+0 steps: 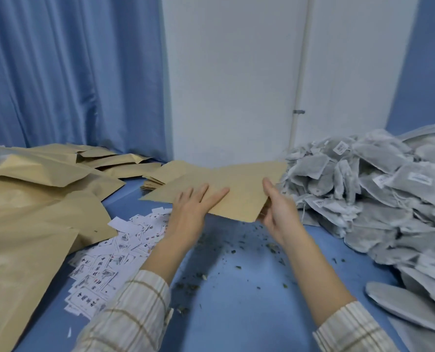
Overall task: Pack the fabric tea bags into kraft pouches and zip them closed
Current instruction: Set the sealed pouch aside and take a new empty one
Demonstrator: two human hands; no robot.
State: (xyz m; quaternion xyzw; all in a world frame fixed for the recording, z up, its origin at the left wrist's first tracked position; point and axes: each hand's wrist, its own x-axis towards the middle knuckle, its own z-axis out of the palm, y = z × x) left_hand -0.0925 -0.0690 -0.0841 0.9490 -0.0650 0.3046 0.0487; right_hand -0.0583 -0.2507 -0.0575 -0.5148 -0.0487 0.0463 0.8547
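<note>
A flat kraft pouch (239, 184) hangs just above the blue table at centre. My right hand (277, 207) grips its near right corner, thumb on top and fingers underneath. On the pouch's near left part lies my left hand (193, 207), flat with straight fingers. A big heap of grey fabric tea bags (374, 196) with small white tags fills the right side. More flat kraft pouches (160, 174) lie stacked just behind the held one.
Larger kraft pouches (33, 199) cover the left of the blue table (236, 301). Small printed white labels (109, 255) are scattered at the near left. Loose tea crumbs (236, 255) dot the middle. Blue curtains (71, 72) and a white wall stand behind.
</note>
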